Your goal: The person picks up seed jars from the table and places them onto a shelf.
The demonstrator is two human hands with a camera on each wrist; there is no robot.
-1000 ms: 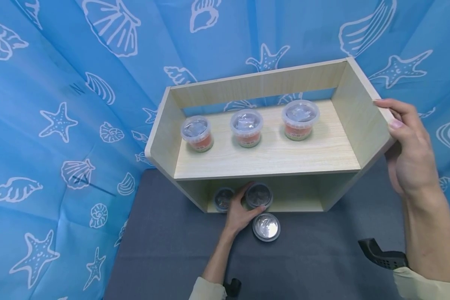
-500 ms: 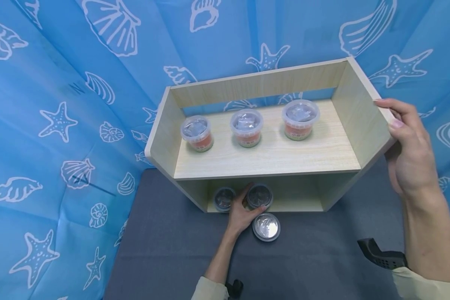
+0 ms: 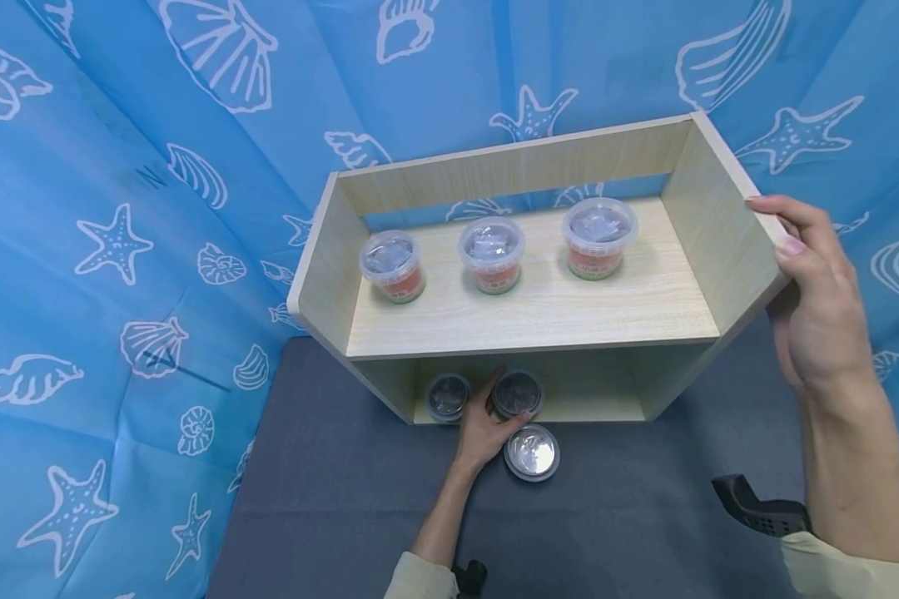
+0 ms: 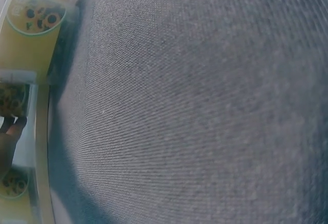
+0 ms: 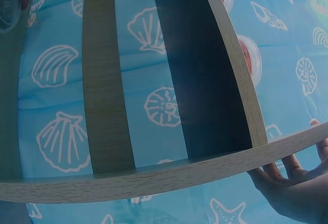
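In the head view, my left hand [image 3: 483,433] reaches into the lower level of a pale wooden shelf [image 3: 532,320]. Its fingers and thumb hold a round plastic tub [image 3: 518,393] with a dark-looking lid. A second lidded tub [image 3: 448,396] stands just left of that hand. On the cloth in front sits another tub [image 3: 532,453], its silvery top catching the light. The left wrist view shows yellow labels on a tub [image 4: 31,34] and the left fingers [image 4: 14,131] by the held one. My right hand [image 3: 824,291] grips the front edge of the shelf's right side panel [image 5: 154,180].
On the upper level stand three clear-lidded tubs with red labels: a left one [image 3: 393,266], a middle one [image 3: 492,255] and a right one [image 3: 599,239]. Dark grey cloth [image 3: 629,516] covers the table. A blue shell-print curtain [image 3: 157,150] hangs behind and to the left.
My left hand has shifted slightly to the right, and the tub it holds has come slightly towards the shelf's front. My right hand keeps its grip on the side panel.
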